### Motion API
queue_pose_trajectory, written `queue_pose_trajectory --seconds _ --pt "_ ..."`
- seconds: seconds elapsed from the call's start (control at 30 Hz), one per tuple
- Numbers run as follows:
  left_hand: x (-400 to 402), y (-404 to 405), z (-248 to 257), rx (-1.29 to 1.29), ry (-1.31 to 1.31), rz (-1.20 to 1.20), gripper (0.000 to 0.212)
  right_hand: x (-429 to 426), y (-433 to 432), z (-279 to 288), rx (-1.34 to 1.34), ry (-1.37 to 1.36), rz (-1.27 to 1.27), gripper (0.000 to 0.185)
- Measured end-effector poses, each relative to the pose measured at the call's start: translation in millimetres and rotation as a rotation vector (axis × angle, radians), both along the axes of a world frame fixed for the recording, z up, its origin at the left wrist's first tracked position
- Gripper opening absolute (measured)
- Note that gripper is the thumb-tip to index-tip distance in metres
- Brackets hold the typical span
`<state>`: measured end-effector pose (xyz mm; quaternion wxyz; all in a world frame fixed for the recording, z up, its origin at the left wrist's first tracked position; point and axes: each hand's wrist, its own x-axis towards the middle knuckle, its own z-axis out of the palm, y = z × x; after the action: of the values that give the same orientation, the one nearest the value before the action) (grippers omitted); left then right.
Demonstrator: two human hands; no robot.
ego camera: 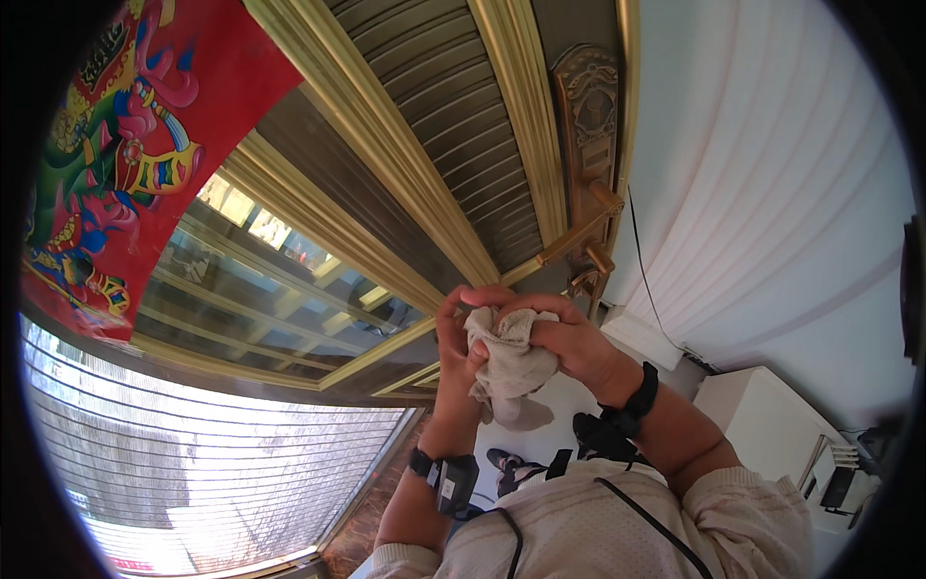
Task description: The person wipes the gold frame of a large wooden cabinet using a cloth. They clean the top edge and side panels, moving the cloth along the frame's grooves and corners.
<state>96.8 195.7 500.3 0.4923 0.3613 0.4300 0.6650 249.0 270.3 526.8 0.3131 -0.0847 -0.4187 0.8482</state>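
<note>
Both hands hold a crumpled beige cloth point(510, 369) in front of a brown door with gold-coloured trim point(405, 130). My left hand point(456, 336) grips the cloth's left side, its thumb pressed on the folds. From the right, my right hand point(568, 329) has its fingers bent over the top of the cloth. The cloth's lower end hangs loose below the hands. Up and to the right of them, a bronze-coloured lever handle point(579, 231) sits on an ornate door plate point(587, 108).
A red poster with a colourful figure point(217, 65) covers part of the door's glass point(253, 289). Pale pleated fabric point(759, 145) hangs at the right, near a thin black cable point(640, 246). A white cabinet point(745, 405) stands lower right. A ribbed, bright window panel point(217, 463) is lower left.
</note>
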Motion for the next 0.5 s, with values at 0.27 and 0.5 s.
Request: queue_pose_trajectory --seconds 0.27,0.5 --pt "-4.7 -0.1 1.9 -0.112 -0.001 -0.021 0.051 -11.2 -18.4 8.2 0.072 0.093 -0.125 0.033" --pt "-49.0 23.1 42.6 0.152 0.902 0.156 0.043 -44.6 -12.5 0.8 0.076 -0.099 -0.802 0.029"
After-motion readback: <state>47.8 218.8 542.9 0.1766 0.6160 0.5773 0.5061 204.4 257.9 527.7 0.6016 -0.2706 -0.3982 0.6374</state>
